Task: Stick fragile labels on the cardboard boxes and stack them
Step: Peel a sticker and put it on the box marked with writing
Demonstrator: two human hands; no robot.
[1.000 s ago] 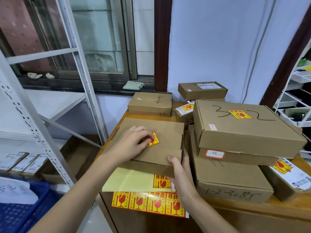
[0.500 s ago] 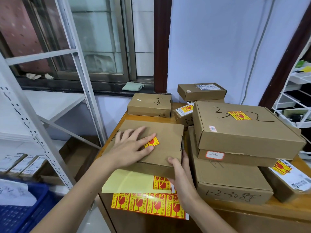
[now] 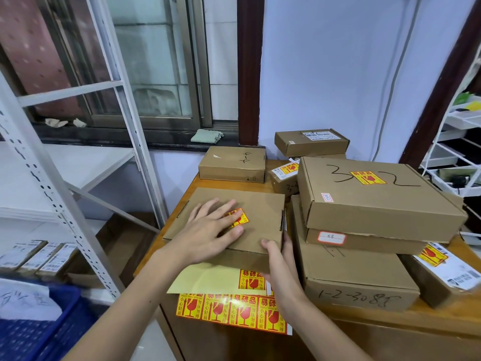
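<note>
Head view: box under both hands.

Table: wooden, brown, front edge and left corner in view
Near left: flat cardboard box with a red-and-yellow fragile label on its lid, lying partly over the label sheets
Front edge: yellow backing sheet over a sheet of fragile labels, both overhanging the table
Far left: box marked "4-4"
Right: box marked "1-2-3088", bottom of a stack
Far right corner: small box with fragile label and white shipping label
Back: small labelled box, just beside the stack; whether the rear boxes touch the table cannot be told
</note>
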